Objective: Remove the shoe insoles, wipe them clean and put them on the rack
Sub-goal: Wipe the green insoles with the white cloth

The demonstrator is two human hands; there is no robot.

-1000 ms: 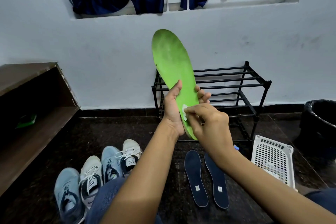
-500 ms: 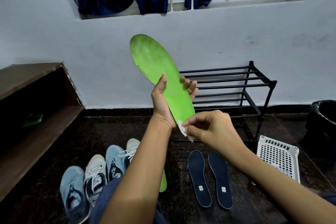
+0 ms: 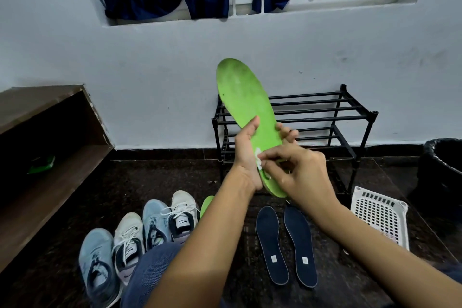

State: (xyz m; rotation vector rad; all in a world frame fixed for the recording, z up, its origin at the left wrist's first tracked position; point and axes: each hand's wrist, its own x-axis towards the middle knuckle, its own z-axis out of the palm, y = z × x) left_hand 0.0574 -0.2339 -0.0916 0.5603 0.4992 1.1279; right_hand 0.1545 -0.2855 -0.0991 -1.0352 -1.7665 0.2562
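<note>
My left hand [image 3: 246, 152] grips a bright green insole [image 3: 245, 100] around its middle and holds it nearly upright, toe end up, in front of the black shoe rack [image 3: 350, 117]. My right hand [image 3: 297, 172] pinches a small white wipe [image 3: 258, 157] against the insole's heel half. A second green insole [image 3: 206, 205] peeks out behind my left forearm. Two dark blue insoles [image 3: 271, 242] lie side by side on the floor below my hands.
Two pairs of sneakers [image 3: 140, 237] stand in a row at the lower left. A white perforated basket [image 3: 380, 217] lies at the right, a black bin [image 3: 442, 165] beyond it. A brown wooden shelf [image 3: 50, 157] fills the left side. Dark clothes hang at the window.
The green insole has swung from leaning left to more upright, and moved to the right. My right hand with the wipe has moved up along the heel part.
</note>
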